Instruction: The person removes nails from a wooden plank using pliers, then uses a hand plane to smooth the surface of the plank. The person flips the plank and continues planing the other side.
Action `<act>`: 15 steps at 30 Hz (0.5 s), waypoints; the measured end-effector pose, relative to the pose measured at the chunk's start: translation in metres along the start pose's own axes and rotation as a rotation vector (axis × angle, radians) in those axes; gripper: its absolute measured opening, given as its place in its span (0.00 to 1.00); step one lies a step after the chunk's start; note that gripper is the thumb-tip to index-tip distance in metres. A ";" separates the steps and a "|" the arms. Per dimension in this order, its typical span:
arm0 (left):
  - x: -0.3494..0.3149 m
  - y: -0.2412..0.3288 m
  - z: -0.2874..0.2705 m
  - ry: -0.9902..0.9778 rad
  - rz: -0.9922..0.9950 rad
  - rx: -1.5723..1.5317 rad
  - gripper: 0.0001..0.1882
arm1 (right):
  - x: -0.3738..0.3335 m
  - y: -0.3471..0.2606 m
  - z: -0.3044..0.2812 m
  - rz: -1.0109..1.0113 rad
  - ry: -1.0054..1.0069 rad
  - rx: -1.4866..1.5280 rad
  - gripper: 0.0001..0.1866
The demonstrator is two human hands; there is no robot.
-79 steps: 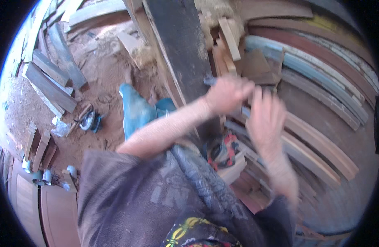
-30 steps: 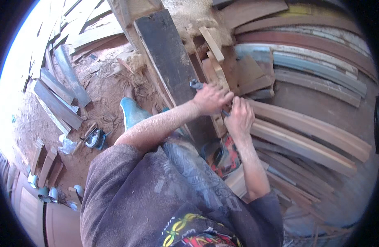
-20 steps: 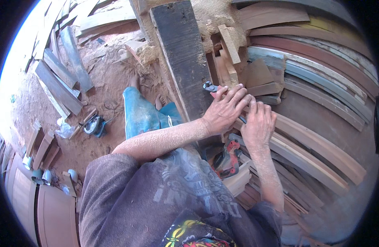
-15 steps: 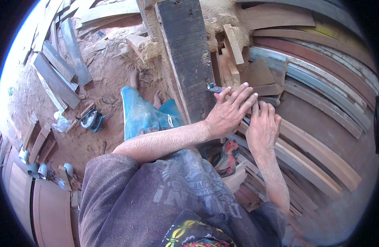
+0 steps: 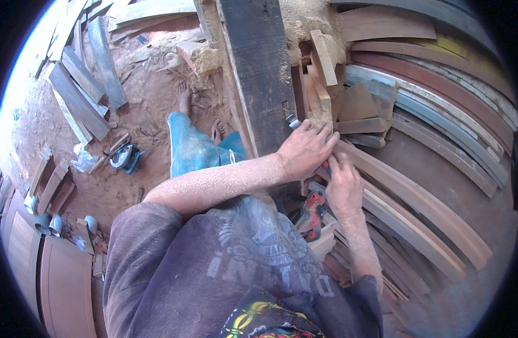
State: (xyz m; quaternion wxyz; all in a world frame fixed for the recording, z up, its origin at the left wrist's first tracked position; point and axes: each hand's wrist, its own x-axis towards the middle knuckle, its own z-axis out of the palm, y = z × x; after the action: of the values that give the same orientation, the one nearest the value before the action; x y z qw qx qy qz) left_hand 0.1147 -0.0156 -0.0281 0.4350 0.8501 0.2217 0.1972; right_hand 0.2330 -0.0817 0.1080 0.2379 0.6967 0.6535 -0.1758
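My left hand [image 5: 307, 147] is closed over the front part of a slim hand tool [image 5: 293, 121]. Its bright metal end sticks out past the fingers, at the right edge of a dark, worn wooden beam [image 5: 259, 73]. Behind it, my right hand [image 5: 344, 185] is wrapped around the tool's rear end, where a little blue and red shows between the hands. Most of the tool is hidden under the fingers, so its exact kind cannot be told. Sawdust coats both forearms.
A red and black power tool [image 5: 312, 215] lies below the hands, near my body. Long boards [image 5: 422, 200] and stacked planks [image 5: 439, 107] fill the right side. Offcuts [image 5: 321, 93] stand beside the beam. On the dusty floor at left are a blue tool [image 5: 125, 158] and grey boards [image 5: 79, 101].
Both hands have come slightly left and toward my body with the tool. The left fingers, stretched out before, now curl over it; the right hand has closed in beside the left.
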 end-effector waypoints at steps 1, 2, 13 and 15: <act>-0.002 -0.002 -0.006 -0.051 0.013 0.042 0.47 | -0.007 0.001 0.014 -0.005 0.039 0.059 0.25; -0.006 -0.002 -0.010 -0.105 0.025 0.085 0.47 | -0.014 -0.003 0.025 0.017 0.048 0.111 0.23; -0.010 0.002 0.003 -0.284 -0.059 0.473 0.60 | -0.032 -0.007 0.093 0.024 0.176 0.617 0.22; -0.014 0.002 0.007 -0.189 -0.086 0.446 0.63 | -0.035 0.007 0.102 -0.075 0.322 0.742 0.20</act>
State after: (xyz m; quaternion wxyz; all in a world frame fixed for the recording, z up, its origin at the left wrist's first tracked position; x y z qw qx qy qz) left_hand 0.1077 -0.0292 -0.0321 0.2634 0.9296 0.2541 0.0440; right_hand 0.2439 -0.1684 0.0437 -0.1419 0.7295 0.5997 -0.2969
